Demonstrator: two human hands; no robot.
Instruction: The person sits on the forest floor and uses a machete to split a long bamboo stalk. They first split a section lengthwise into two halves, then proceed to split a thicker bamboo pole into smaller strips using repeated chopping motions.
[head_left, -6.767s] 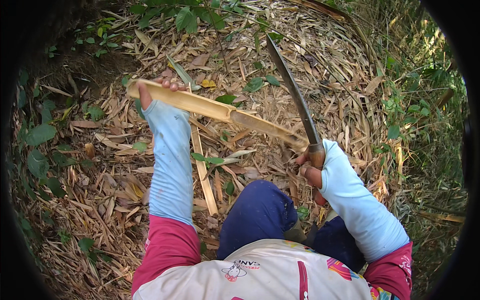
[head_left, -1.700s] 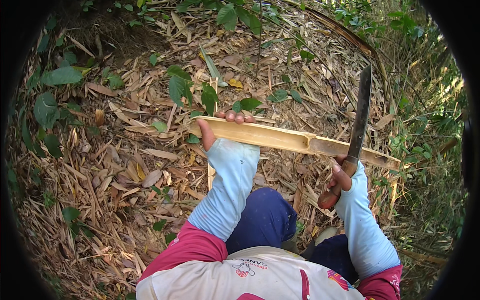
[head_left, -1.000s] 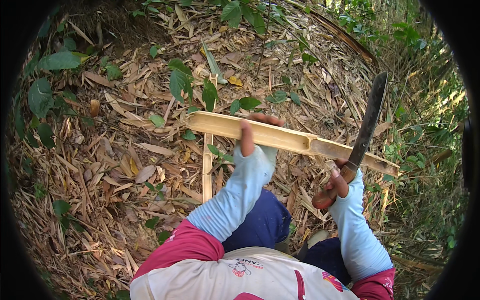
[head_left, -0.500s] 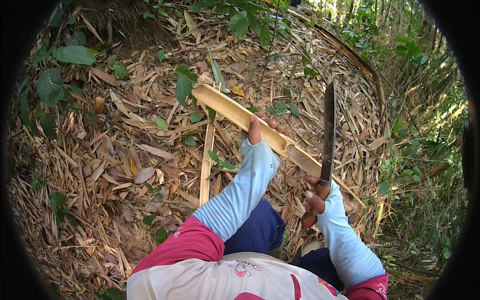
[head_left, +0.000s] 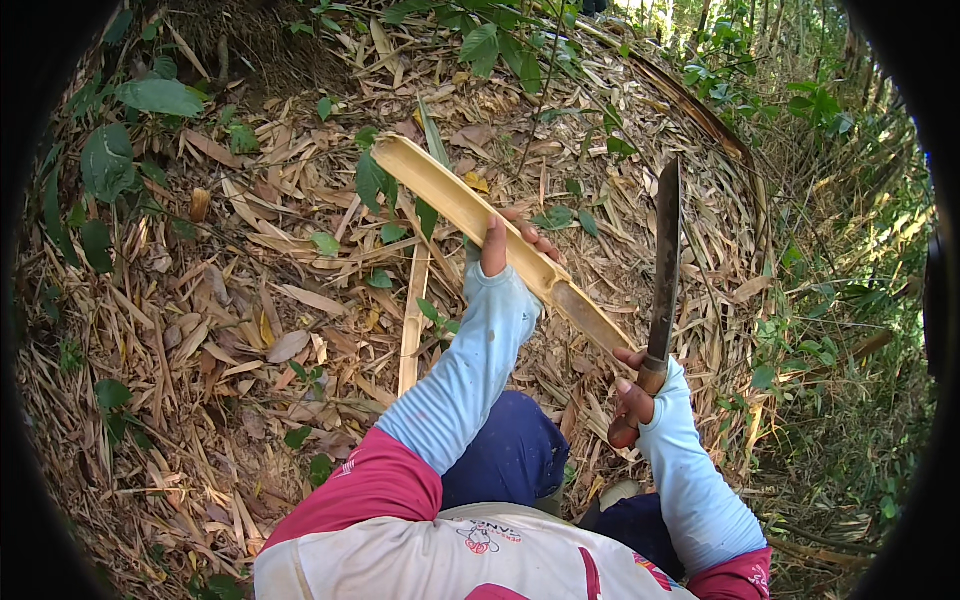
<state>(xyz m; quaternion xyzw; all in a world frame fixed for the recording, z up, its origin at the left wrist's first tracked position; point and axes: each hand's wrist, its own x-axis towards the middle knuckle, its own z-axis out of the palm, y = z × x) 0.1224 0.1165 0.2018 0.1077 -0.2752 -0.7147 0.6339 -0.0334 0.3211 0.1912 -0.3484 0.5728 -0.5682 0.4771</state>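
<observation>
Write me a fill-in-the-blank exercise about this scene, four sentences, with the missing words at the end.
1. The right hand holds the knife by its ____.
2. The left hand grips the split bamboo with its hollow side facing ____ rather than down.
3. The knife's blade points toward the picture's ____ edge.
4. The wrist sleeves are light ____.
Missing words: handle; up; top; blue.

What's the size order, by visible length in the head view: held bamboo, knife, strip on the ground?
1. Held bamboo, longest
2. Knife
3. Strip on the ground, partly hidden from view
</observation>
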